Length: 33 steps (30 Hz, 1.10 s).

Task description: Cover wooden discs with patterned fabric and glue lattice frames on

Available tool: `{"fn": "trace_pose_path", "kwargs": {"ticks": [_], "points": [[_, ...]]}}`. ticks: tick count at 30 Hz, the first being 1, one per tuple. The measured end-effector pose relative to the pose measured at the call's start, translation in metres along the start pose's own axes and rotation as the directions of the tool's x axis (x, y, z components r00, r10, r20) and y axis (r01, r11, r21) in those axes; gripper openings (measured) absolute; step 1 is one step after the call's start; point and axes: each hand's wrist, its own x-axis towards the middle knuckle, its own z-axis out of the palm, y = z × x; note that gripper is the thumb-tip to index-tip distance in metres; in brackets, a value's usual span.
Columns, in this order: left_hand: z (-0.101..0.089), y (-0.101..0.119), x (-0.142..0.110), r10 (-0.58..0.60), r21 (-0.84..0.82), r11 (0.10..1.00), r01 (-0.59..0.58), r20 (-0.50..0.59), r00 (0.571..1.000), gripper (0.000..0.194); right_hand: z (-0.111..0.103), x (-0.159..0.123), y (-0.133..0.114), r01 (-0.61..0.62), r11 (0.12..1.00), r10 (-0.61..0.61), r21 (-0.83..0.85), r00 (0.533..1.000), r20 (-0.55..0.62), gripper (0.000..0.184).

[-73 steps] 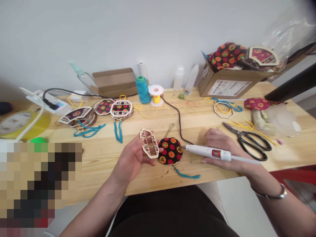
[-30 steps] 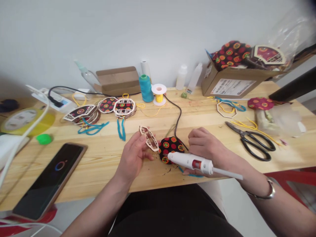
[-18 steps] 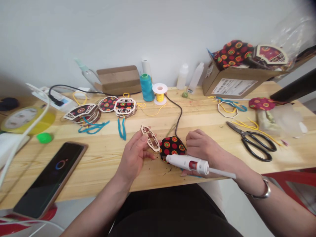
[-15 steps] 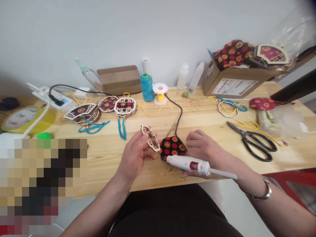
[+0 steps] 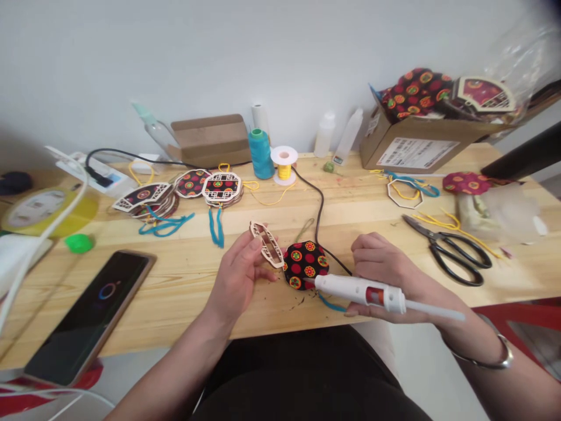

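Observation:
Between the thumb and fingers of my left hand is a thin wooden lattice frame, held on edge just left of the fabric piece. The dark fabric piece, printed with red and orange flowers, lies flat on the table with a teal cord at its lower edge. My right hand is closed around a white glue gun; a glue stick sticks out of its back end. The gun's nozzle points left, over the fabric's lower right part; whether it touches cannot be told.
Black-handled scissors lie to the right, near an octagonal wooden frame. Finished-looking ornaments, a teal thread cone and a yellow spool stand farther back. A phone rests at left, a cardboard box at back right.
My right hand has drawn the glue gun to the right, uncovering more of the fabric piece and the teal cord. My left hand and the lattice frame have stayed nearly still.

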Motion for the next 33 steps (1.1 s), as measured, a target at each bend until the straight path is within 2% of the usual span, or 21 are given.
{"fn": "trace_pose_path", "kwargs": {"ticks": [8,17,33], "points": [[0.0,0.0,0.0,0.002,0.001,1.0,-0.002,-0.004,1.0,0.041,0.001,-0.011,-0.001,-0.032,0.999,0.032,0.016,0.999,0.022,0.043],[0.001,0.001,0.001,0.002,-0.007,1.0,-0.002,0.004,1.0,0.04,0.005,-0.011,-0.002,-0.007,1.0,0.006,0.015,0.999,0.033,0.042],[0.0,0.0,0.001,-0.007,-0.005,1.0,0.007,-0.004,1.0,0.044,-0.005,-0.028,0.003,-0.11,0.994,0.11,-0.002,0.994,0.025,0.038]]}}
